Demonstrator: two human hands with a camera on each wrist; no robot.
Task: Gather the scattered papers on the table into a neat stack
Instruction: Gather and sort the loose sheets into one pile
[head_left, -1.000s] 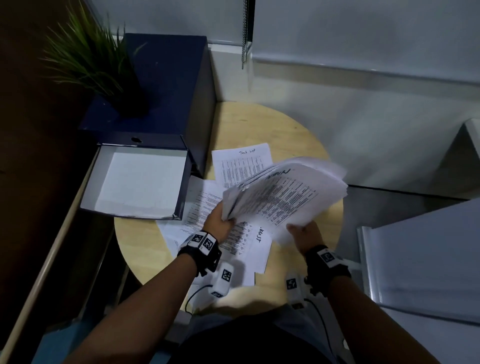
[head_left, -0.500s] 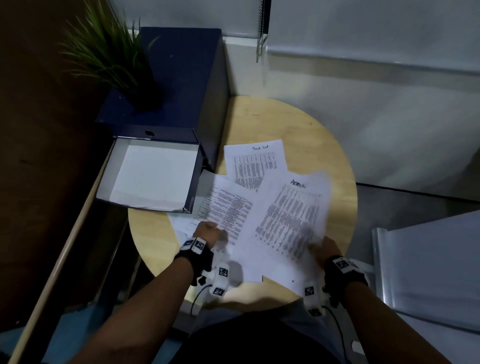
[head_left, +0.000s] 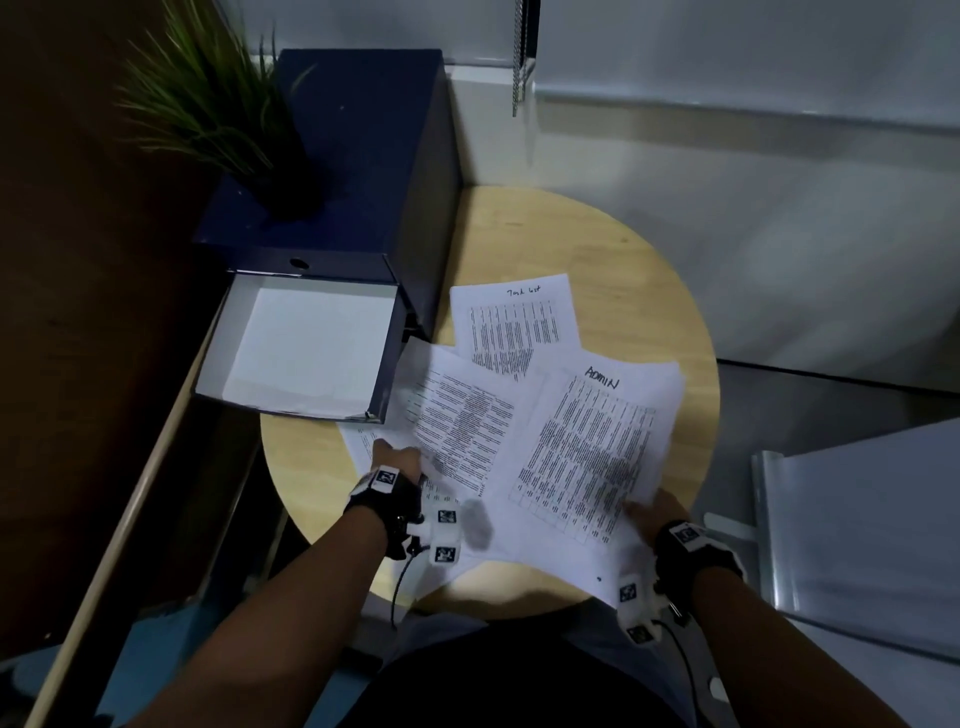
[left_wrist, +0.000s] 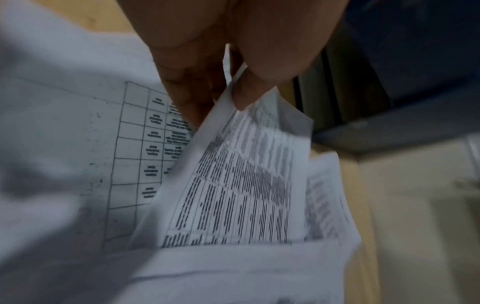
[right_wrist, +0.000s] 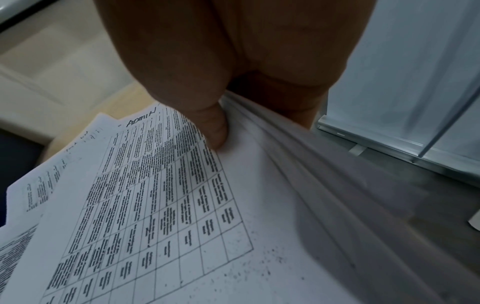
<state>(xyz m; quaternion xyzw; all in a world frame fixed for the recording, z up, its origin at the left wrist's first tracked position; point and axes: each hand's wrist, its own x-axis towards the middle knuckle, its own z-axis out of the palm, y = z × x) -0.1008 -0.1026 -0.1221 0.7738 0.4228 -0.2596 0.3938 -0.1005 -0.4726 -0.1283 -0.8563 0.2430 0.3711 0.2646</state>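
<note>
Printed sheets lie overlapping on a round wooden table (head_left: 613, 244). A bundle topped by the sheet headed "ADMIN" (head_left: 587, 447) lies at the right. My right hand (head_left: 652, 512) pinches its near right corner, thumb on top (right_wrist: 213, 127), with several sheet edges fanned under the thumb. A dense text sheet (head_left: 457, 415) lies left of it. My left hand (head_left: 397, 457) pinches that sheet's near corner (left_wrist: 233, 156) between thumb and fingers, over a gridded sheet (left_wrist: 135, 148). A "Task list" sheet (head_left: 514, 322) lies farther back, partly covered.
A dark blue file box (head_left: 358, 156) stands at the table's back left, its open white-lined tray (head_left: 306, 348) jutting toward me. A potted grass plant (head_left: 208, 98) sits on the box. A grey metal frame (head_left: 852, 525) stands off the table's right edge.
The bundle, raised between both hands a second ago, has come down flat on the table at the right. My left hand let go of it and took the text sheet's corner.
</note>
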